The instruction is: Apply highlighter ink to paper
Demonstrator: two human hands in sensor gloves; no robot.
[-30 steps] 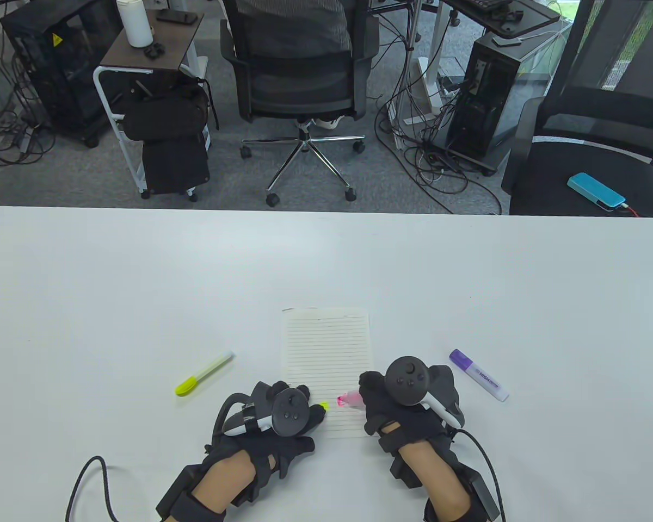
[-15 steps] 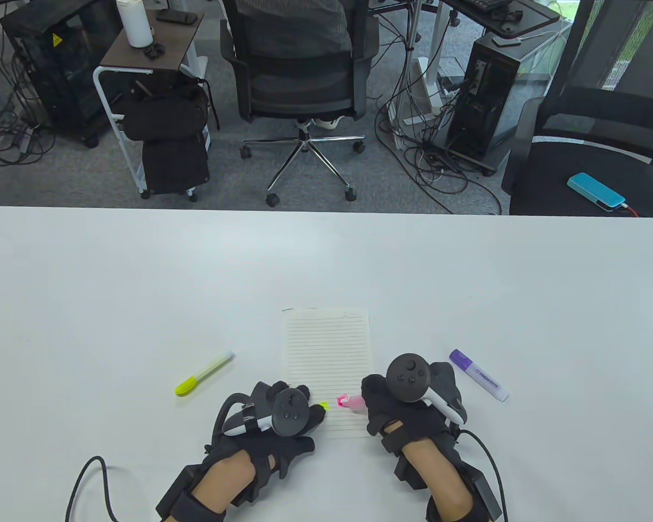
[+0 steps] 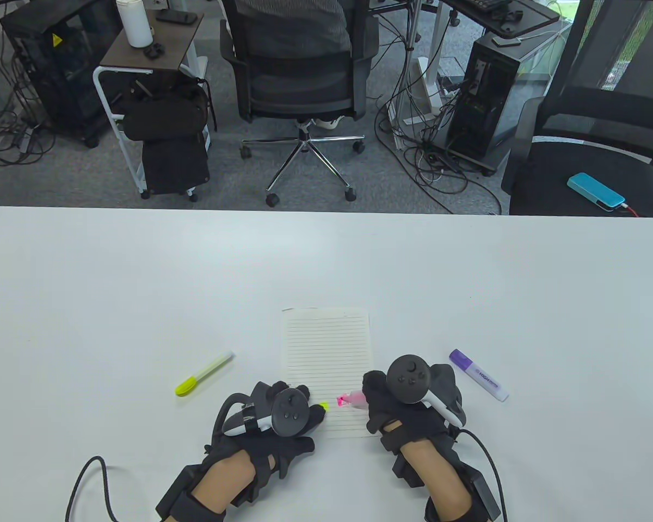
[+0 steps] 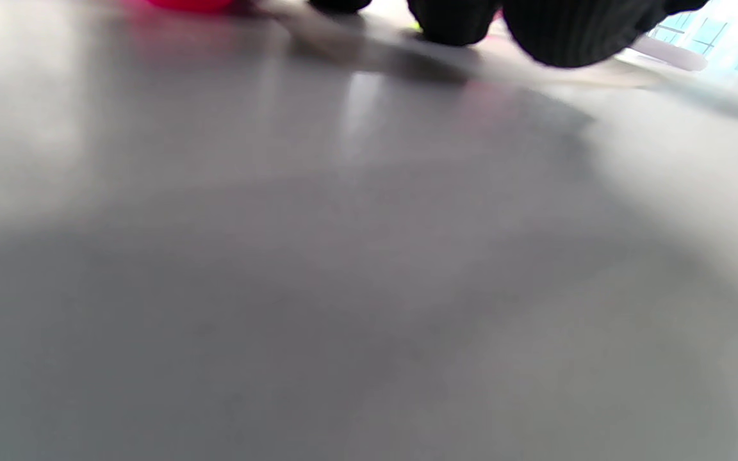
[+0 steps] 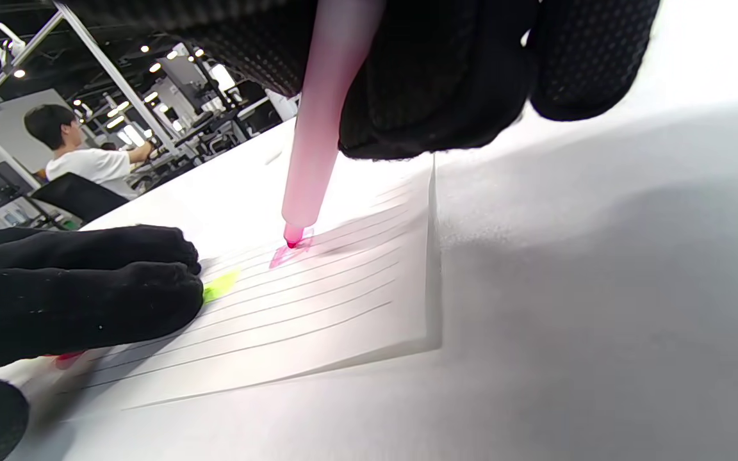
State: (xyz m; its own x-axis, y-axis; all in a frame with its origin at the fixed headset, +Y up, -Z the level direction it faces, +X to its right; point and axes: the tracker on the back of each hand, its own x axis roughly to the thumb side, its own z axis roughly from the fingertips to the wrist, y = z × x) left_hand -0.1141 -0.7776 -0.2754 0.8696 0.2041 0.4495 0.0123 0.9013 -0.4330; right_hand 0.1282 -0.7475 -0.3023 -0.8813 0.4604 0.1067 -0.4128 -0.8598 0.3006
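A lined sheet of paper lies on the white table. My right hand grips an uncapped pink highlighter. Its tip touches the sheet's lower right part, on a small pink mark. My left hand rests on the sheet's lower left edge, fingertips beside a short yellow-green mark. A red-pink piece, seemingly the cap, shows under these fingers. The left wrist view is blurred, with fingertips on the table.
A yellow highlighter lies left of the sheet. A purple highlighter lies right of my right hand. Glove cables trail at the table's near edge. Office chairs stand beyond the far edge.
My right hand has shifted very slightly while the pink tip stays at the same spot on the sheet. My left hand has not moved.
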